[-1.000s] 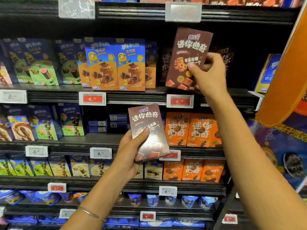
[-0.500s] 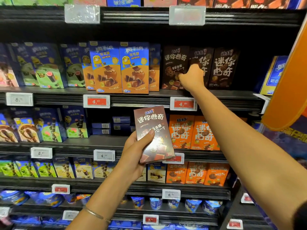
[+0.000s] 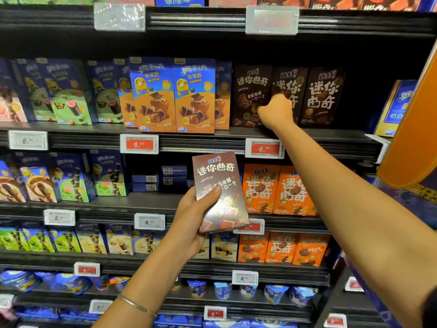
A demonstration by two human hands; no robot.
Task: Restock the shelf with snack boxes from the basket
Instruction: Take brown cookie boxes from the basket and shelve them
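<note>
As left hand (image 3: pixel 190 223) grips it, glossy brown box (image 3: pixel 224 171), white lettering

Held cookie box (image 3: pixel 220 192) before the shelving (image 3: pixel 331 138): upper cookie boxes (image 3: pixel 324 95) stand one shelf above and right of it, wafer boxes (image 3: pixel 175 95) above-left, lower cookie boxes (image 3: pixel 260 188) behind, just right.

Brown box (image 3: pixel 221 183) in left hand (image 3: pixel 191 223), right hand (image 3: pixel 275 112) at shelved brown boxes (image 3: pixel 324 95)

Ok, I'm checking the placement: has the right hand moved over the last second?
Yes. The right hand went leftward and deeper into the shelf, now above the red price tag.
</note>
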